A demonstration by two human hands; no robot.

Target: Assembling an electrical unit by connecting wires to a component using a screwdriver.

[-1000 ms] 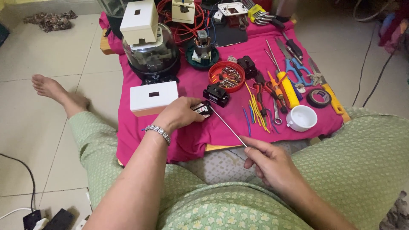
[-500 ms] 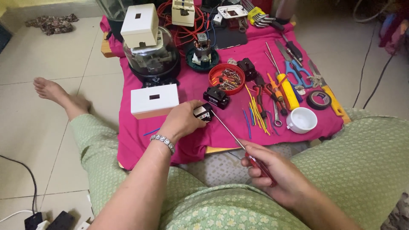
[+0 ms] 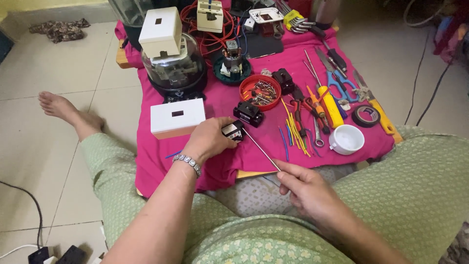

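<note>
My left hand (image 3: 208, 139) grips a small black electrical part (image 3: 233, 130) with a white label, holding it just above the pink cloth (image 3: 215, 171). My right hand (image 3: 304, 188) is closed on the handle of a long thin screwdriver (image 3: 261, 149). Its metal shaft runs up and left, and the tip meets the black part. A silver bracelet (image 3: 186, 161) sits on my left wrist.
On the cloth lie a white box (image 3: 177, 118), a second black part (image 3: 248, 113), a red bowl of screws (image 3: 260, 91), a glass-domed meter (image 3: 173, 68), yellow and blue wire pieces (image 3: 293, 129), pliers, scissors, black tape (image 3: 366, 116) and a white cup (image 3: 346, 139). Cables lie at bottom left.
The screwdriver stays on the black part; my right hand has shifted slightly along its handle. The view has tilted a little.
</note>
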